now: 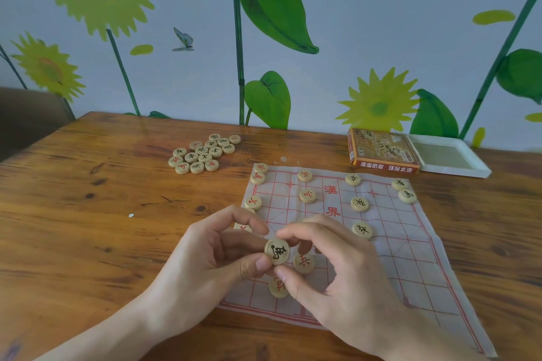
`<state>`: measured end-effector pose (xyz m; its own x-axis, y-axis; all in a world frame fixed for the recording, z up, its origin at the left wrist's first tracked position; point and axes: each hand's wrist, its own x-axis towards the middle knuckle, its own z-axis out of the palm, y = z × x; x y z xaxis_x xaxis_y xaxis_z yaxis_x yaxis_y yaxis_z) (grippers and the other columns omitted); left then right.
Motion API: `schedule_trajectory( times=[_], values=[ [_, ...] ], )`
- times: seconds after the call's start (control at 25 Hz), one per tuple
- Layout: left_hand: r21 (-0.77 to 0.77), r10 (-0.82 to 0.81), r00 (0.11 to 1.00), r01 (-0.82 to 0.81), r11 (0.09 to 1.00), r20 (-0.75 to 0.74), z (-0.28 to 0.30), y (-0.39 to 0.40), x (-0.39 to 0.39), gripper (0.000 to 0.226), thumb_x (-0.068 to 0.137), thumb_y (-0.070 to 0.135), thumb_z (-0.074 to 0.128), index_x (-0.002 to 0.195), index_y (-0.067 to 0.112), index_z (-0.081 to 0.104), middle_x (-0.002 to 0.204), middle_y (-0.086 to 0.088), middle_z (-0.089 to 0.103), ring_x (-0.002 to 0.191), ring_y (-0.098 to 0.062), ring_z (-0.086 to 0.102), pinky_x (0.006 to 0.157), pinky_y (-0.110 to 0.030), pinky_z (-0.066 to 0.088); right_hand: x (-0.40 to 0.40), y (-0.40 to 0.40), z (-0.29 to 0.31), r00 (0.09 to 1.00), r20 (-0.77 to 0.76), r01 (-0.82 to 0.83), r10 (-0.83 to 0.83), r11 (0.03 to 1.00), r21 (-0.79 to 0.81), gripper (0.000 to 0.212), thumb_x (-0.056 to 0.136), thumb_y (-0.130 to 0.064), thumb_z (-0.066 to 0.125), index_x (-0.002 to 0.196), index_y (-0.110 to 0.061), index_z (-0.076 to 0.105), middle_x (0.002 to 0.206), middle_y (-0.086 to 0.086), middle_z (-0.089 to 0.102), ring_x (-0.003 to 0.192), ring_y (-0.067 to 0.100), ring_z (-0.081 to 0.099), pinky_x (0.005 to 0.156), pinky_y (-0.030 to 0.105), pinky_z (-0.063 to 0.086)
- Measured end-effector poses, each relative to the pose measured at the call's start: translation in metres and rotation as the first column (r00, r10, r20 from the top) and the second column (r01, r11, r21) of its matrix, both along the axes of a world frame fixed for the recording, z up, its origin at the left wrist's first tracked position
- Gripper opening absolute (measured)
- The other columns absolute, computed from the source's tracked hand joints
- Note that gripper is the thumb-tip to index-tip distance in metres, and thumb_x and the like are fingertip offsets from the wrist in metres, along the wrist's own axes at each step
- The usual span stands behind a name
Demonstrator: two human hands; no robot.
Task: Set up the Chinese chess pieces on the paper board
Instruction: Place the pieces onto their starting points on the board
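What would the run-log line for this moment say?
hands: left hand and right hand both pinch black-marked piece | over: paper board | unplaced pile: on table

The paper board [390,258] is a thin white sheet with a red grid, lying flat near the table's front right edge. About a dozen round wooden pieces sit on it, red-lettered toward its left side, black-lettered toward its right. One black-lettered piece [277,251] is lifted above it. The loose pile [203,154] waits toward the table's back edge.
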<state>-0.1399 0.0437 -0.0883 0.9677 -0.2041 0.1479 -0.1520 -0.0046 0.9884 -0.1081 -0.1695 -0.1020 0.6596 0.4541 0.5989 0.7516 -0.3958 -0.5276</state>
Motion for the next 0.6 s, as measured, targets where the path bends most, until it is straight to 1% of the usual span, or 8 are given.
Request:
schedule_trajectory(
  times=[0.08, 0.24, 0.36, 0.52, 0.6],
  values=[
    [0.014, 0.023, 1.0, -0.024, 1.0, 0.011, 0.0, -0.001, 0.0, 0.017, 0.084, 0.004, 0.073, 0.095, 0.015, 0.068, 0.093, -0.019, 0.079, 0.082, -0.028, 0.078, 0.077, -0.03, 0.061, 0.001, 0.0, 0.001, 1.0, 0.005, -0.002, 0.002, 1.0, 0.01, 0.031, 0.084, -0.032, 0.076, 0.113, -0.024, 0.068, 0.103, -0.016, 0.063, 0.094, 0.005, 0.061, 0.08, 0.016, 0.048],
    [0.036, 0.052, 0.998, -0.054, 0.998, 0.032, -0.002, 0.0, 0.0, 0.013, 0.085, 0.008, 0.072, 0.092, 0.018, 0.072, 0.091, -0.018, 0.079, 0.081, -0.032, 0.078, 0.074, -0.03, 0.061, 0.001, -0.001, 0.002, 1.0, 0.004, 0.012, -0.012, 1.0, 0.015, 0.029, 0.083, -0.03, 0.076, 0.11, -0.023, 0.069, 0.102, -0.016, 0.062, 0.091, 0.004, 0.06, 0.08, 0.012, 0.045],
    [0.033, 0.08, 0.996, -0.081, 0.996, 0.046, -0.002, -0.001, 0.0, 0.013, 0.084, 0.007, 0.072, 0.092, 0.017, 0.072, 0.089, -0.019, 0.079, 0.078, -0.033, 0.078, 0.073, -0.032, 0.062, -0.001, 0.001, 0.004, 1.0, 0.019, 0.015, -0.015, 1.0, 0.027, 0.03, 0.082, -0.027, 0.077, 0.11, -0.021, 0.07, 0.101, -0.016, 0.061, 0.091, 0.003, 0.058, 0.08, 0.011, 0.045],
    [0.06, 0.121, 0.989, -0.126, 0.99, 0.082, 0.003, -0.008, 0.005, 0.013, 0.083, 0.006, 0.071, 0.091, 0.016, 0.074, 0.083, -0.019, 0.078, 0.074, -0.03, 0.077, 0.071, -0.032, 0.062, 0.001, 0.0, 0.011, 0.998, 0.042, 0.038, -0.041, 0.998, 0.059, 0.029, 0.08, -0.02, 0.081, 0.107, -0.017, 0.071, 0.099, -0.009, 0.063, 0.09, 0.004, 0.059, 0.077, 0.018, 0.05],
    [0.057, 0.091, 0.993, -0.095, 0.994, 0.072, 0.006, -0.018, 0.009, 0.013, 0.083, 0.007, 0.07, 0.092, 0.016, 0.074, 0.083, -0.019, 0.078, 0.072, -0.029, 0.076, 0.069, -0.033, 0.061, 0.001, -0.009, 0.014, 0.997, 0.032, 0.066, -0.068, 0.996, 0.065, 0.028, 0.08, -0.02, 0.081, 0.106, -0.018, 0.071, 0.098, -0.009, 0.063, 0.089, 0.004, 0.059, 0.077, 0.016, 0.049]
  ],
)
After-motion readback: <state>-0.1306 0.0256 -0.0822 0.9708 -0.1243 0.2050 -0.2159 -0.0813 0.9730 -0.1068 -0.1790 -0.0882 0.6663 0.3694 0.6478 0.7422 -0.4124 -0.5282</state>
